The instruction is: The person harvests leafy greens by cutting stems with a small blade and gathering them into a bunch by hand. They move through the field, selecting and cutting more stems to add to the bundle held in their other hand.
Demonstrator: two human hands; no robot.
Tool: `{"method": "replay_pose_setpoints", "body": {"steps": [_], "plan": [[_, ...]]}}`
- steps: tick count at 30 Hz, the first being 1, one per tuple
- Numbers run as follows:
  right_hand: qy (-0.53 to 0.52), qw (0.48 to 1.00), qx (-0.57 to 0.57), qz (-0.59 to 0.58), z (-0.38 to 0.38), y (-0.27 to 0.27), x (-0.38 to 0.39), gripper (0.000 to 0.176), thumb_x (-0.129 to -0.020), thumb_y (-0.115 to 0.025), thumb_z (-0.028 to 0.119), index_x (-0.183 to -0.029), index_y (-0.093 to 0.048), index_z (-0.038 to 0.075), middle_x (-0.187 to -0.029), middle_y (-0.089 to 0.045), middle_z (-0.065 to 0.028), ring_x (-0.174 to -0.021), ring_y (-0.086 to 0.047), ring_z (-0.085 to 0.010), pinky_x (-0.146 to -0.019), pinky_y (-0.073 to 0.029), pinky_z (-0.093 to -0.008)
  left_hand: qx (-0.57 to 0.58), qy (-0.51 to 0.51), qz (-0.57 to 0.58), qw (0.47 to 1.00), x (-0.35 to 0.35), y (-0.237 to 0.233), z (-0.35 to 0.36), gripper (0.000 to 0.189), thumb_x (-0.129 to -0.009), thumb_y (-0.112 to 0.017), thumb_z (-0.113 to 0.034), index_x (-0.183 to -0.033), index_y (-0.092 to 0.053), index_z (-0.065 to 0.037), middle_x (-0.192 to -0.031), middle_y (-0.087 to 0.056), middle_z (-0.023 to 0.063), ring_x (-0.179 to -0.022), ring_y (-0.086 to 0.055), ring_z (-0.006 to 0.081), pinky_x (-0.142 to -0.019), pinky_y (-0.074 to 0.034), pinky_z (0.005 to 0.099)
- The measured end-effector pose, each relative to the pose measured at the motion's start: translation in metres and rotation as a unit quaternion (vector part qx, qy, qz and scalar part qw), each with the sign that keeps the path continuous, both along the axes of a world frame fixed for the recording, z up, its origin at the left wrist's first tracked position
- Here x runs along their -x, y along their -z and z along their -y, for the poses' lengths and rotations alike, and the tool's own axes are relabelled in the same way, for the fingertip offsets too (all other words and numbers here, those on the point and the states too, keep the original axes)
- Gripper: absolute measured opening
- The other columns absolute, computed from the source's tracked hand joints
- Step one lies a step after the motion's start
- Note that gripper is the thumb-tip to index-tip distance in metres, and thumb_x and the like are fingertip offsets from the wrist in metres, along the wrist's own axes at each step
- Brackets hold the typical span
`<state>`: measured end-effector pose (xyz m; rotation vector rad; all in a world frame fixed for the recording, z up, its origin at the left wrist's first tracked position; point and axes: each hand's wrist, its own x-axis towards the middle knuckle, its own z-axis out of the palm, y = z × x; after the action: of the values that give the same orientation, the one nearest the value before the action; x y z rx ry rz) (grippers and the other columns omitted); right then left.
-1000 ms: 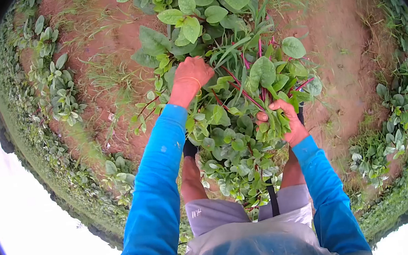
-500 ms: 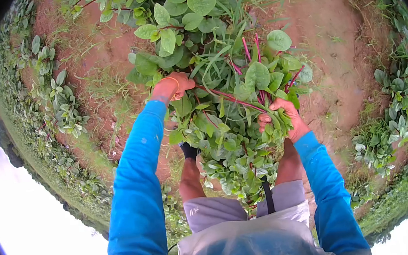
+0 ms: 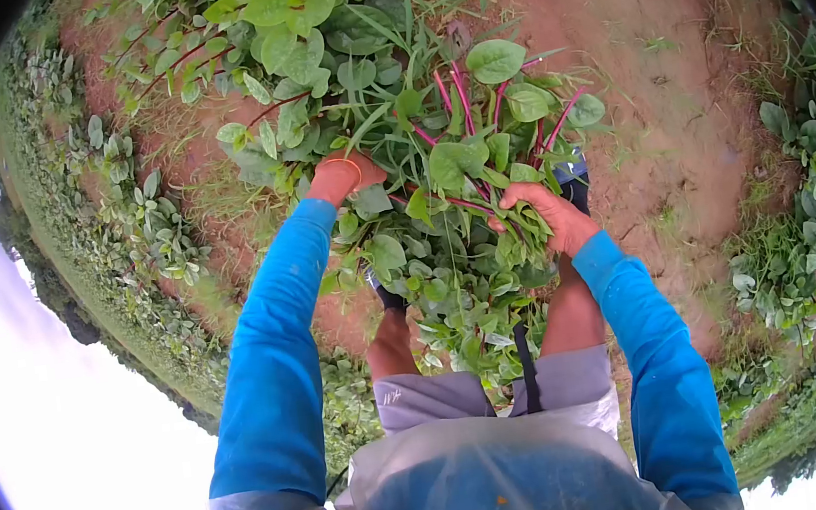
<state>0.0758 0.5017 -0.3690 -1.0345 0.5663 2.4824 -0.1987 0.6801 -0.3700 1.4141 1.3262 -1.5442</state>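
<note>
My right hand (image 3: 557,218) is closed round a bunch of leafy stems (image 3: 463,160), whose reddish-purple ends point up and away from me. At the left, my left hand (image 3: 349,175) reaches into the leafy plants (image 3: 278,38), its fingers curled and partly hidden by leaves. An orange band circles that wrist. A dark red stem (image 3: 468,205) runs between the two hands. Whether the left fingers grip a stem cannot be made out.
Reddish soil (image 3: 657,146) lies right of the plants, with grass tufts. More leafy rows (image 3: 117,177) run along the left and right sides. My legs (image 3: 572,312) stand among the plants below my hands.
My right hand and its bunch have moved a little up and to the left in view. My left hand stays low among the leaves. The plants have shifted left in view.
</note>
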Motion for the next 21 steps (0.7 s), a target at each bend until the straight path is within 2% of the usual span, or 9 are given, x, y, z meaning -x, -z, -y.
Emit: {"method": "replay_pose_setpoints", "body": {"steps": [2,5,8,11,13,14,16,18,21], "plan": [[0.01,0.999,-0.018,-0.025,-0.01,0.018,-0.005,0.03,-0.081,-0.064,0.022,-0.104,-0.061,0.003,-0.083,-0.065,-0.0103,-0.073,-0.061,-0.0168,-0.068,-0.052,-0.0302,-0.03,0.011,0.039,0.999,0.038,0.064,0.021,0.041,-0.085,-0.057,-0.043,-0.102,-0.072,-0.008,-0.102,-0.073,0.0137,-0.092,-0.071,0.0323,-0.08,-0.055,0.0407],[0.019,0.997,-0.058,-0.047,-0.03,0.022,-0.012,0.026,-0.08,-0.065,0.023,-0.099,-0.063,0.005,-0.083,-0.064,-0.0089,-0.071,-0.059,-0.0164,-0.066,-0.05,-0.0299,-0.015,0.019,0.039,0.999,0.025,0.054,0.032,0.038,-0.086,-0.056,-0.043,-0.096,-0.072,-0.011,-0.094,-0.073,0.0131,-0.085,-0.07,0.0322,-0.075,-0.055,0.0394],[0.008,0.995,-0.087,-0.044,-0.032,0.043,-0.021,0.02,-0.081,-0.063,0.025,-0.09,-0.06,0.008,-0.08,-0.061,-0.0071,-0.07,-0.055,-0.0157,-0.065,-0.048,-0.0301,0.123,-0.069,-0.136,0.981,0.005,0.028,0.037,0.038,-0.089,-0.05,-0.043,-0.093,-0.072,-0.011,-0.094,-0.073,0.014,-0.082,-0.069,0.0329,-0.074,-0.054,0.0402],[0.01,0.992,-0.007,-0.123,-0.045,0.046,-0.059,0.018,-0.081,-0.063,0.026,-0.086,-0.057,0.009,-0.076,-0.057,-0.0062,-0.071,-0.054,-0.0164,-0.066,-0.048,-0.0311,0.148,-0.07,-0.145,0.976,0.008,-0.03,0.023,0.04,-0.088,-0.052,-0.046,-0.093,-0.069,-0.009,-0.095,-0.072,0.016,-0.083,-0.068,0.0352,-0.077,-0.054,0.0428],[0.031,0.991,-0.007,-0.131,-0.038,0.053,-0.087,0.019,-0.081,-0.064,0.026,-0.091,-0.059,0.01,-0.078,-0.059,-0.007,-0.07,-0.057,-0.0184,-0.064,-0.051,-0.0329,0.033,-0.074,0.001,0.997,-0.002,-0.076,0.015,0.035,-0.09,-0.056,-0.037,-0.087,-0.067,-0.004,-0.073,-0.067,0.0135,-0.064,-0.064,0.029,-0.063,-0.051,0.0455],[0.057,0.989,-0.002,-0.136,-0.033,0.054,-0.1,0.022,-0.081,-0.064,0.027,-0.096,-0.061,0.011,-0.079,-0.06,-0.0078,-0.069,-0.06,-0.0204,-0.062,-0.053,-0.0347,-0.24,0.078,0.267,0.93,0.072,-0.063,0.061,0.036,-0.095,-0.046,-0.038,-0.091,-0.06,-0.005,-0.083,-0.067,0.0206,-0.082,-0.065,0.0399,-0.077,-0.048,0.0507],[0.115,0.989,-0.021,-0.094,-0.021,0.036,-0.133,0.024,-0.081,-0.062,0.027,-0.094,-0.06,0.008,-0.078,-0.06,-0.0082,-0.067,-0.058,-0.0222,-0.064,-0.054,-0.0371,-0.312,-0.104,0.216,0.919,-0.002,-0.149,0.052,0.034,-0.1,-0.044,-0.034,-0.092,-0.058,-0.004,-0.079,-0.064,0.0232,-0.08,-0.065,0.0403,-0.074,-0.046,0.0522],[0.149,0.987,0.001,-0.052,0.004,0.033,-0.162,0.024,-0.081,-0.059,0.029,-0.09,-0.059,0.006,-0.075,-0.056,-0.0066,-0.066,-0.055,-0.0231,-0.065,-0.052,-0.0374,-0.306,-0.164,0.193,0.918,-0.015,-0.209,0.068,0.033,-0.1,-0.049,-0.035,-0.091,-0.055,-0.003,-0.075,-0.061,0.0237,-0.074,-0.063,0.0398,-0.069,-0.046,0.0489],[0.217,0.971,0.06,-0.085,0.023,-0.002,-0.214,0.025,-0.081,-0.054,0.034,-0.075,-0.05,0.01,-0.072,-0.049,-0.0032,-0.069,-0.047,-0.0223,-0.066,-0.044,-0.0391,-0.317,-0.282,0.132,0.896,0.007,-0.282,0.122,0.035,-0.097,-0.055,-0.036,-0.085,-0.053,-0.003,-0.065,-0.054,0.0129,-0.064,-0.056,0.0243,-0.06,-0.043,0.0393]]}}
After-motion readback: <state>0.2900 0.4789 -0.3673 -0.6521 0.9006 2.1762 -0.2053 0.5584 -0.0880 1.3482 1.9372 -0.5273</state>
